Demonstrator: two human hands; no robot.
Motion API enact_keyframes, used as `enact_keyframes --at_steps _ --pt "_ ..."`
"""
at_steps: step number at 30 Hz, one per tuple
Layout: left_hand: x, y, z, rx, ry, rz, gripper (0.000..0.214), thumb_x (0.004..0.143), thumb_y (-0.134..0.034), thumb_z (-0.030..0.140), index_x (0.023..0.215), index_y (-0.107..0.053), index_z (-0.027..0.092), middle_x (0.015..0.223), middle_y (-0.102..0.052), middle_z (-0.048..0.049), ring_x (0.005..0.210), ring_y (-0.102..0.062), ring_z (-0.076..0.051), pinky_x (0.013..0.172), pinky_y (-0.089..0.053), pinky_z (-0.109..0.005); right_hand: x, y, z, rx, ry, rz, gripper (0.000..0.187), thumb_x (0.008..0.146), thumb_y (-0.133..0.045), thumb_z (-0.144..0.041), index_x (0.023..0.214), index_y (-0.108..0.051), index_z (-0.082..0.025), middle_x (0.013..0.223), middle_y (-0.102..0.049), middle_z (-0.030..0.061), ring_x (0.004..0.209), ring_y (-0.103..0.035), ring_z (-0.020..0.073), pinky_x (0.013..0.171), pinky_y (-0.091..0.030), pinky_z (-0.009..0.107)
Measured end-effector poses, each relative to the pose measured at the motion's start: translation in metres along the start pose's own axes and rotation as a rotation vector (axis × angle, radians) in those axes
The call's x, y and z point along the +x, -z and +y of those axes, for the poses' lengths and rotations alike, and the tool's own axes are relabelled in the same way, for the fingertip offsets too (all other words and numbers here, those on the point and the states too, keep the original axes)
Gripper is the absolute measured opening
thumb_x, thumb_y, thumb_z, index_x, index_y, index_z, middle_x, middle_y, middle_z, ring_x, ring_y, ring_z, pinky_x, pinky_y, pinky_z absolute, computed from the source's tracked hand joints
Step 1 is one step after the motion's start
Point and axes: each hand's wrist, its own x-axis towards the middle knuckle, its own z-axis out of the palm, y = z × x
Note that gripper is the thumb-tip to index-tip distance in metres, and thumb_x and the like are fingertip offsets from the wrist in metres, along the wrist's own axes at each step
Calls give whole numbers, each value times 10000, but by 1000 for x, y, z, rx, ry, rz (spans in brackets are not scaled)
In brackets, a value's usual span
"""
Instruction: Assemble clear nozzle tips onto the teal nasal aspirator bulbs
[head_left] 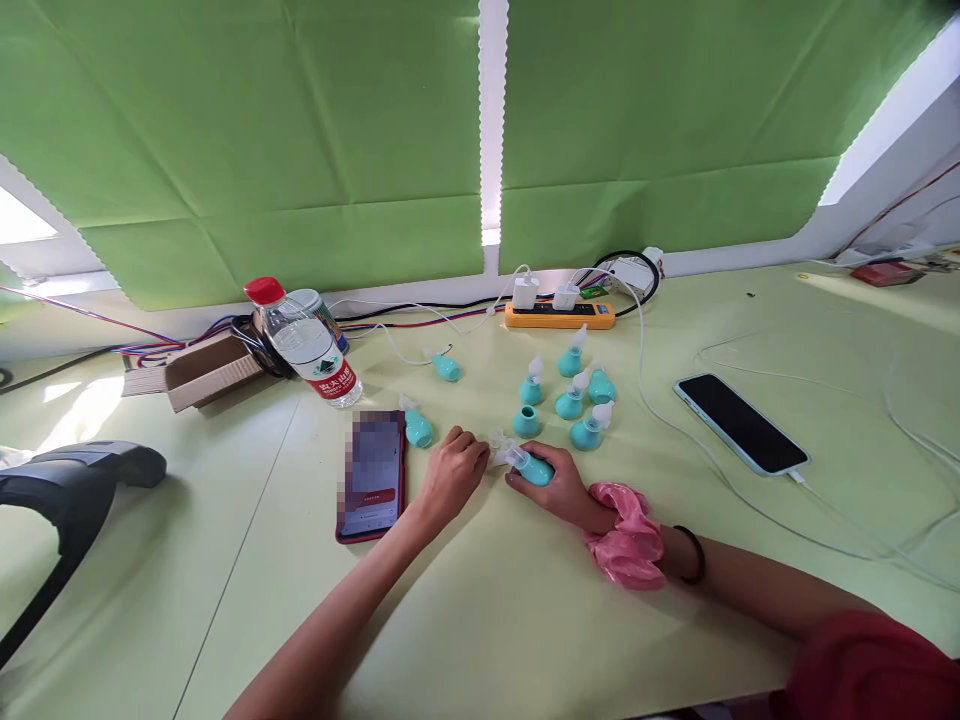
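Teal squeeze bulb (535, 470), likely light and soft, best held round its belly: the right hand (568, 490) curls about it; the left hand (456, 465) bunches near the clear nozzle (514, 456), hold unclear.

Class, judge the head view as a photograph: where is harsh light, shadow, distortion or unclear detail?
Head view: sunlight bleaches the tabletop at far left, and the gap between the green coverings glares; head view: soft shadow beside the left forearm; head view: the bottle leans, probably lens distortion, mosaic hides part of the red-edged phone's screen, and clear pieces by the left hand blend together.
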Motion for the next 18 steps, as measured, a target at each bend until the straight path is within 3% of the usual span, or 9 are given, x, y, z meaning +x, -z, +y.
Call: enact_keyframes --at_steps 4,8,11,15,18 --pt "-5 9 14 3 31 42 261 842 -371 255 750 -595 158 641 -584 -53 608 -490 -140 583 -377 -247 -2 -2 -5 -126 92 -52 131 685 -577 -286 673 -549 -158 558 -509 -18 508 -440 102 498 -386 227" --pt "-12 11 35 53 16 -169 347 841 -367 351 585 -515 169 517 -504 -24 477 -445 -120 488 -279 -239 -6 -2 -11 -166 284 -135 104 707 -527 -253 630 -508 -186 536 -522 -13 483 -453 107 482 -386 231" --pt "-15 8 42 47 27 -271 399 849 -331 325 493 -434 176 443 -424 -8 401 -368 -109 465 -201 -253 -8 -1 -12 -177 352 -184 126 727 -495 -254 614 -477 -201 533 -522 -6 478 -457 114 471 -385 237" --pt "-14 9 41 -258 74 -349 433 852 -302 306 439 -313 175 410 -288 34 374 -231 -77 457 -177 -249 -10 1 -13 -207 432 -238 119 764 -485 -279 672 -477 -203 587 -545 11 532 -493 128 504 -407 248" --pt "-10 12 35 -577 255 -358 462 829 -314 421 434 -264 187 402 -222 53 373 -203 -69 425 -169 -235 -12 3 -13 -235 540 -270 105 777 -490 -275 698 -469 -209 590 -538 10 552 -497 136 520 -407 259"
